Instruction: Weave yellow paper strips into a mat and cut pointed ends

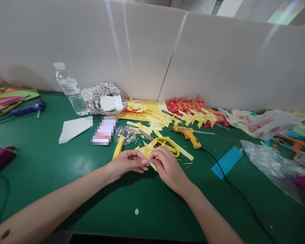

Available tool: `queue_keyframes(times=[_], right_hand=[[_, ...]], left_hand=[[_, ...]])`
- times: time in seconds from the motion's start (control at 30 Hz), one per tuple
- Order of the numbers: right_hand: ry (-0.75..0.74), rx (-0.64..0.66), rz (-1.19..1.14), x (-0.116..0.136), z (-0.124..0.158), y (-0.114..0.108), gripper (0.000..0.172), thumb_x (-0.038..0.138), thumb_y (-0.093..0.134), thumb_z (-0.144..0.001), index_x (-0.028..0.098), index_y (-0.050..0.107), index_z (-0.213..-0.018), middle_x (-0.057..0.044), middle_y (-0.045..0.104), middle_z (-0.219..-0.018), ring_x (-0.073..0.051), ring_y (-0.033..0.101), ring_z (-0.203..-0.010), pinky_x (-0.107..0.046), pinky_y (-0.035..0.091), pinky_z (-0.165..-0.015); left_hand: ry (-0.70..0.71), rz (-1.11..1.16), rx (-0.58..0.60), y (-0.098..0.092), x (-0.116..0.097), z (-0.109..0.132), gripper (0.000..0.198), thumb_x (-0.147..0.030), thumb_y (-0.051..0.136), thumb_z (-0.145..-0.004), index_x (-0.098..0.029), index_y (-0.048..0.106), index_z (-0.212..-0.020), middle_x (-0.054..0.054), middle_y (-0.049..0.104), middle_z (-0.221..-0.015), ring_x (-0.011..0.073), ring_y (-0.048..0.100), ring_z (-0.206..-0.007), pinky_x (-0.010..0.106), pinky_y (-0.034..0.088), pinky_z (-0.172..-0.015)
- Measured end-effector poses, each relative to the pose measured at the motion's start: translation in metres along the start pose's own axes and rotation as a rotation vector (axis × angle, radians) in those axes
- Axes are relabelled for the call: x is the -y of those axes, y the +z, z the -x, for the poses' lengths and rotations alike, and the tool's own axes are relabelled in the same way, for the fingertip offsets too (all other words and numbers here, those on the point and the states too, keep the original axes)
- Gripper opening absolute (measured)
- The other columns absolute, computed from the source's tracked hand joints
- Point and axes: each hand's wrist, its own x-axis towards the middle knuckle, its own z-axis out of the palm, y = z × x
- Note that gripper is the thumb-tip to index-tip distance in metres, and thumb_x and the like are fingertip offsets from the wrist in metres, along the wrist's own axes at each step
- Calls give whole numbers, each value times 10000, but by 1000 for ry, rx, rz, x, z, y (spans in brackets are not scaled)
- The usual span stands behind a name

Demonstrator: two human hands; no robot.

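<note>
My left hand [128,162] and my right hand [169,169] meet fingertip to fingertip above the front half of the table. Both are closed, pinching a woven paper piece [146,149] in yellow and pale yellow; fingers cover much of it. A yellow paper strip [118,147] sticks up behind my left hand. Just beyond my right hand lie yellow-handled scissors [177,149], blades pointing away to the left among cut paper strips [156,128]. A clear round case of googly eyes [127,134] stands beyond my left hand.
A yellow glue gun [189,133] lies right of the scissors, its black cord [231,184] running to the front edge. Woven red-orange paper pieces [185,105] line the grey partition [142,51]. Left are a phone [104,131], a water bottle [72,89] and a blue glue gun [27,108].
</note>
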Motion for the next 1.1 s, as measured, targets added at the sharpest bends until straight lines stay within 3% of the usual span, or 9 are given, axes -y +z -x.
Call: queue_keyframes(times=[0.53, 0.67, 0.77, 0.9, 0.97, 1.1], right_hand=[[-28, -23, 4, -1, 1, 0, 134, 143, 434, -899, 206, 504, -805, -31, 568, -808, -163, 523, -795, -299, 449, -706], [70, -127, -93, 0, 2, -1, 83, 188, 494, -881, 211, 519, -805, -21, 571, -796, -154, 550, -769, -297, 462, -696], [238, -137, -268, 3, 1, -2, 19, 223, 545, -853, 219, 533, -839, -17, 600, -819, -144, 593, -751, -287, 484, -682], [355, -58, -498, 8, 1, -2, 124, 216, 583, -811, 225, 477, -875, -12, 630, -808, -150, 635, -759, -288, 512, -691], [354, -57, -536, 8, 1, -2, 167, 201, 600, -788, 228, 447, -849, -1, 620, -782, -145, 631, -738, -295, 517, -702], [354, -65, -543, 6, 2, -2, 208, 189, 612, -766, 231, 412, -804, 14, 586, -763, -133, 611, -721, -290, 516, -699]], left_hand=[[29, 28, -49, 3, 0, -1, 300, -254, 807, -606, -149, 642, -834, 3, 698, -750, 97, 654, -695, 214, 517, -688], [273, -123, -127, 5, 2, 2, 240, -236, 785, -632, -157, 639, -806, -5, 698, -755, 114, 666, -735, 228, 534, -721], [576, -457, -188, 5, 2, 7, 155, -231, 725, -709, -171, 653, -833, 13, 715, -834, 128, 676, -773, 242, 542, -754], [1013, -982, -210, 3, 7, 11, 76, -185, 643, -790, -180, 653, -865, 4, 730, -788, 112, 682, -706, 198, 537, -674], [1116, -1156, -203, 1, 9, 11, 62, -183, 604, -822, -183, 638, -875, -3, 729, -761, 110, 679, -667, 197, 531, -629], [1126, -1250, -233, -2, 11, 10, 46, -177, 547, -862, -191, 589, -848, -13, 737, -813, 105, 684, -684, 197, 528, -616]])
